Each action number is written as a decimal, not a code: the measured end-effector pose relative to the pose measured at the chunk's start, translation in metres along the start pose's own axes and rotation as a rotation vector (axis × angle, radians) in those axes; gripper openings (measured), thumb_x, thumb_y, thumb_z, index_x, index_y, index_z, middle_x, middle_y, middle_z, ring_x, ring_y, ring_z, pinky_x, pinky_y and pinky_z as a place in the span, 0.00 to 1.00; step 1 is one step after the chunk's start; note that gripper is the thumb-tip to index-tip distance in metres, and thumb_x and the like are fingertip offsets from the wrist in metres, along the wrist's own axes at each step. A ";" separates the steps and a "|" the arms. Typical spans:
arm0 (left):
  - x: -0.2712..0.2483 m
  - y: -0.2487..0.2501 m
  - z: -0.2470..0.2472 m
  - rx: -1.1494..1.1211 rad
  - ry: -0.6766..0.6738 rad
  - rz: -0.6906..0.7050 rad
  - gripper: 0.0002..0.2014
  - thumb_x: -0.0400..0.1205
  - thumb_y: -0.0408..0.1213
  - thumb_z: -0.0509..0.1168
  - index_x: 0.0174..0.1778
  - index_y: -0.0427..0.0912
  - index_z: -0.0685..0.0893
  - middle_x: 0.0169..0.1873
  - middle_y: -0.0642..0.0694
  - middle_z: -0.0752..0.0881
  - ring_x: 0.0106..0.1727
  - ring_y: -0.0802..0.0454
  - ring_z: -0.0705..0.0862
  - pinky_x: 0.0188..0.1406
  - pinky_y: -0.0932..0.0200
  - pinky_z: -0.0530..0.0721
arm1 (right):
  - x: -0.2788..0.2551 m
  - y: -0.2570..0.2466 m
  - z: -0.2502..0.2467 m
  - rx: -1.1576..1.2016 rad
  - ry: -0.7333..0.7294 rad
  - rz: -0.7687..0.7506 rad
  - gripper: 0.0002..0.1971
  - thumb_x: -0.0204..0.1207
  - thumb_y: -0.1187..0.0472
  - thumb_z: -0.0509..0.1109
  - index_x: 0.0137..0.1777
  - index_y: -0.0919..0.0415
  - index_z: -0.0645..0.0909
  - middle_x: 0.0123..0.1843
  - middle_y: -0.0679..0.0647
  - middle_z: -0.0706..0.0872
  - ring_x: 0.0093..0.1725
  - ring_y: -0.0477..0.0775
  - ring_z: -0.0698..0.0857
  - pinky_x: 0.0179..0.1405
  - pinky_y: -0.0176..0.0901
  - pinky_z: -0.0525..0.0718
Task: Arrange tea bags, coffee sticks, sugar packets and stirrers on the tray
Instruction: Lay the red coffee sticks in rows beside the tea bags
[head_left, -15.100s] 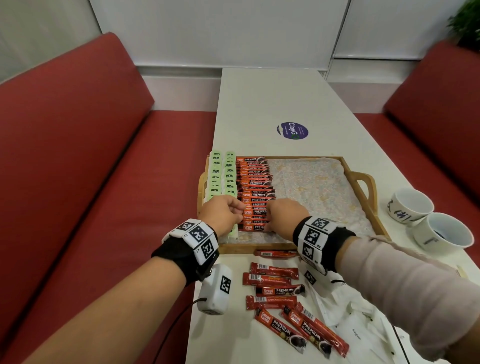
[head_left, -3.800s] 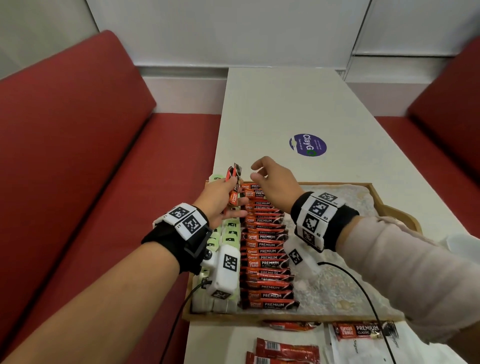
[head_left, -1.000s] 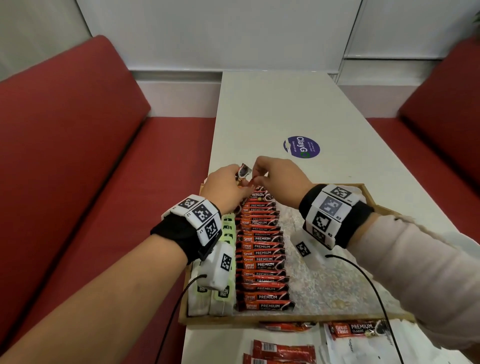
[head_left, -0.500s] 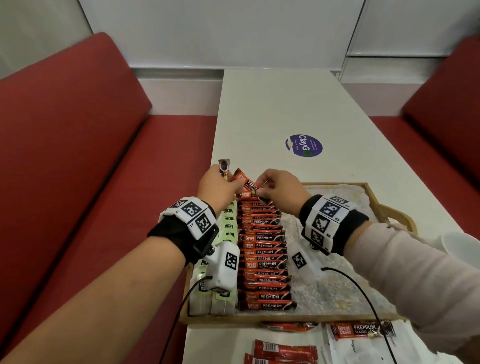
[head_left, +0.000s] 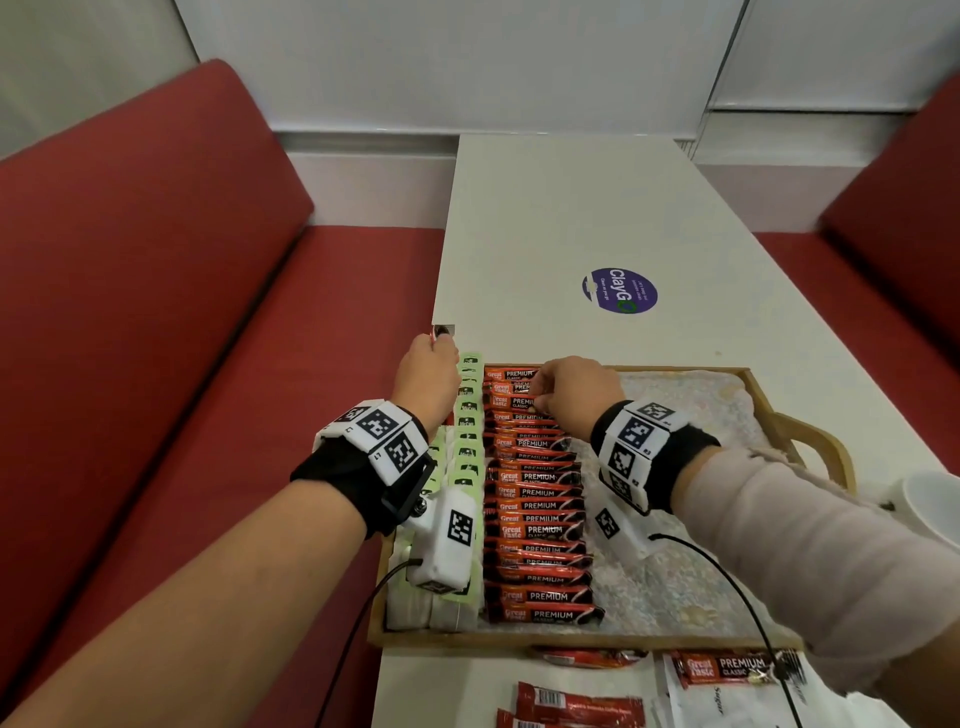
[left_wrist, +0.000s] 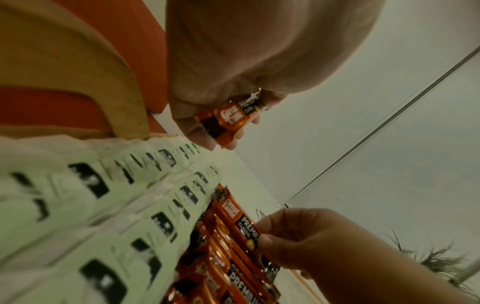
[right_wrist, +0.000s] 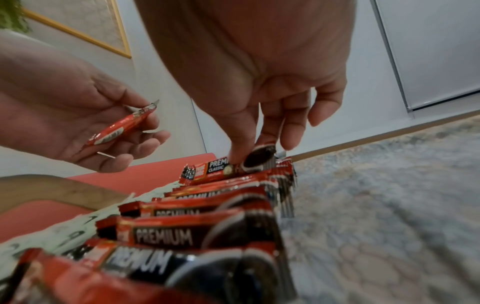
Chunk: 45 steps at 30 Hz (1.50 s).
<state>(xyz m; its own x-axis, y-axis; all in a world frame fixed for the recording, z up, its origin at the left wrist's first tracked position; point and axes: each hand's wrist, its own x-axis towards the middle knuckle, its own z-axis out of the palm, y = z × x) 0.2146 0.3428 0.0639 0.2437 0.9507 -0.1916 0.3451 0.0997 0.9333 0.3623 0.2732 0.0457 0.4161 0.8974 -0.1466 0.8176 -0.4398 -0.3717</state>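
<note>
- My left hand (head_left: 427, 375) is curled round one spare coffee stick (left_wrist: 228, 121), held up over the tray's far-left corner, above the tea bags (head_left: 466, 415).
- My right hand (head_left: 574, 395): thumb + fingers pinch the far-end coffee stick (right_wrist: 228, 167) of the red row (head_left: 537, 499), laying it flat in the tray (head_left: 769, 400).
- Tea bags sit in two rows left of the sticks.
- More sticks (head_left: 582, 706) loose on table (head_left: 571, 208) near me, w/ one (head_left: 727, 667) on white sugar packets (head_left: 722, 701).
- White cup (head_left: 935, 506) just right of tray handle.

Coffee sticks (head_left: 537, 519) red-orange w/ black label band & white lettering, tea bags (head_left: 467, 431) pale green w/ black print, tray (head_left: 758, 395) tan wood w/ mottled grey liner, benches (head_left: 156, 312) dark red, table (head_left: 545, 208) white.
</note>
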 end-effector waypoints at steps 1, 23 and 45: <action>0.000 -0.001 0.000 0.005 -0.011 0.003 0.10 0.85 0.39 0.51 0.46 0.39 0.75 0.43 0.45 0.78 0.45 0.44 0.78 0.42 0.53 0.72 | 0.000 0.000 0.001 -0.020 -0.002 -0.003 0.01 0.76 0.57 0.71 0.44 0.49 0.83 0.52 0.50 0.88 0.56 0.55 0.84 0.65 0.53 0.76; -0.012 0.002 0.006 0.083 -0.240 0.133 0.10 0.82 0.40 0.66 0.57 0.42 0.79 0.41 0.44 0.85 0.42 0.48 0.88 0.44 0.55 0.83 | -0.020 -0.020 -0.021 0.545 -0.007 -0.233 0.16 0.80 0.59 0.67 0.67 0.54 0.74 0.43 0.45 0.82 0.41 0.40 0.81 0.40 0.31 0.75; -0.004 -0.008 0.009 0.303 -0.366 0.114 0.08 0.81 0.27 0.65 0.44 0.45 0.82 0.37 0.49 0.82 0.40 0.53 0.81 0.50 0.52 0.86 | -0.020 0.015 -0.013 0.671 0.103 -0.006 0.09 0.76 0.73 0.69 0.40 0.58 0.79 0.34 0.52 0.82 0.30 0.49 0.83 0.39 0.42 0.86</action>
<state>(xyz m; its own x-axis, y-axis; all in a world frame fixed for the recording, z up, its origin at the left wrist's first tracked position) 0.2196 0.3360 0.0546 0.5792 0.7798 -0.2377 0.5326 -0.1411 0.8345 0.3711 0.2479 0.0547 0.4754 0.8772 -0.0674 0.4092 -0.2883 -0.8657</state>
